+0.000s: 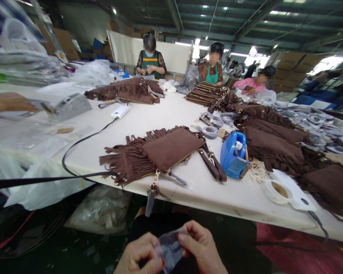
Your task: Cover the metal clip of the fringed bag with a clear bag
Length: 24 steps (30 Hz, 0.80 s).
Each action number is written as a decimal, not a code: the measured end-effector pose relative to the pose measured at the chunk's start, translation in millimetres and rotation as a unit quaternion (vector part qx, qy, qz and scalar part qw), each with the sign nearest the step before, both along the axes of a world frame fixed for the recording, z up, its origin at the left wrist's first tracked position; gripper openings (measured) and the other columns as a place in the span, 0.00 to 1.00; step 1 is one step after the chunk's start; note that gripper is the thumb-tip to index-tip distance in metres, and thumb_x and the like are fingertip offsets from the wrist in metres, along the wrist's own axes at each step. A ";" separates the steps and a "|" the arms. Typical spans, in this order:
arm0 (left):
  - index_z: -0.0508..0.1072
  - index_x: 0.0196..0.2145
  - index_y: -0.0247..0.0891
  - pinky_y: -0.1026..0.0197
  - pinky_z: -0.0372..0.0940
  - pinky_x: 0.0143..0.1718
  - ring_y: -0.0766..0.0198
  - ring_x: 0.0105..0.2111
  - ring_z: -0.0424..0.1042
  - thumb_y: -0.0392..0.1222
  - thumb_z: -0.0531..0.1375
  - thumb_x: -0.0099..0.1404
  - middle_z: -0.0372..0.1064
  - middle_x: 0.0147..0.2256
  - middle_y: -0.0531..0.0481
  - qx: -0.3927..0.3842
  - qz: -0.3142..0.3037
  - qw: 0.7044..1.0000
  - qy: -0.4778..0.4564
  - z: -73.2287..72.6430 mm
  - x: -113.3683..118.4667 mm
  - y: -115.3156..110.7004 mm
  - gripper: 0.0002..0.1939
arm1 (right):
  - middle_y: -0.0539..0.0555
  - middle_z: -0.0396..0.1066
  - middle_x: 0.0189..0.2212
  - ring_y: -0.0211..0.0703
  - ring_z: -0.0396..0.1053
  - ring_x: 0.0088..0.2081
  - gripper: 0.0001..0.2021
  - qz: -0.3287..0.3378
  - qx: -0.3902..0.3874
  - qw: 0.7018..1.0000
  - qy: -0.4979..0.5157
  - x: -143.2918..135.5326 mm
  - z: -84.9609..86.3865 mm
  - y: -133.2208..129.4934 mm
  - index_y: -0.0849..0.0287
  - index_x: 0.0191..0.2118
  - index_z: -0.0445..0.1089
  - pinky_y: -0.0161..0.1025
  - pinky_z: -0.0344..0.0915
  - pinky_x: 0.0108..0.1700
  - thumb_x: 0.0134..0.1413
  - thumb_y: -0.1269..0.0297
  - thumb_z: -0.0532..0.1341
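Low in the head view, in front of the table edge, my left hand point(144, 254) and my right hand point(200, 245) both pinch a small clear plastic bag point(172, 246). The film stretches between my fingertips; whether anything lies inside it I cannot tell. Beyond them on the table lie brown fringed suede bags point(174, 146), one over another, with gold zips. A strap end wrapped in plastic point(150, 201) hangs from a gold clasp over the edge. Brown wrist straps point(211, 163) with gold hooks rest to the right of the bags.
A blue tape dispenser point(231, 158), a tape roll point(278, 191) and a white device point(293, 190) stand at right, near piled brown bags point(274, 142). A black cable point(74, 146) crosses the left side. Another person's hand point(13, 102) reaches in at left; co-workers sit across the table point(165, 118).
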<state>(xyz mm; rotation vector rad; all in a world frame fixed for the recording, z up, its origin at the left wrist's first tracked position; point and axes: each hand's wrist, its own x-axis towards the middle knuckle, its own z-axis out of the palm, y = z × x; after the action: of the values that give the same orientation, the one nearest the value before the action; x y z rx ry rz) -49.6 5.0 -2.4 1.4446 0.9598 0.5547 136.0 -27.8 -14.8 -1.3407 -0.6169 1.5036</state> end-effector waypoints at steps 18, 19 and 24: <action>0.66 0.26 0.37 0.64 0.55 0.24 0.67 0.19 0.60 0.42 0.60 0.40 0.60 0.17 0.57 -0.140 0.257 0.956 -0.036 12.3 43.2 87.3 0.12 | 0.46 0.57 0.18 0.35 0.56 0.22 0.15 -0.101 0.093 0.947 -0.289 4.4 -2.7 31.0 0.59 0.25 0.62 0.32 0.55 0.25 0.47 0.51 0.57; 0.66 0.23 0.36 0.65 0.56 0.23 0.68 0.18 0.61 0.40 0.60 0.39 0.62 0.17 0.56 -0.180 0.243 0.951 -0.058 18.7 41.9 90.6 0.10 | 0.46 0.58 0.18 0.36 0.56 0.22 0.15 -0.106 0.100 0.936 -0.321 3.9 -2.2 38.0 0.59 0.25 0.62 0.33 0.56 0.26 0.48 0.51 0.56; 0.66 0.23 0.32 0.69 0.54 0.16 0.71 0.14 0.60 0.43 0.56 0.54 0.63 0.17 0.52 -0.328 0.230 0.909 -0.114 38.0 37.2 104.5 0.10 | 0.49 0.63 0.19 0.39 0.61 0.24 0.10 -0.136 0.125 0.906 -0.381 -11.8 3.9 70.7 0.57 0.23 0.61 0.36 0.56 0.30 0.48 0.56 0.55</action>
<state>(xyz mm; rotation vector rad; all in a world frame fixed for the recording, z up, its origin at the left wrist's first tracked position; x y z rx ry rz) -12.4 109.5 35.6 0.5343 1.1602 0.6421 124.3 43.0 -10.9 -1.7146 -1.0165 0.6095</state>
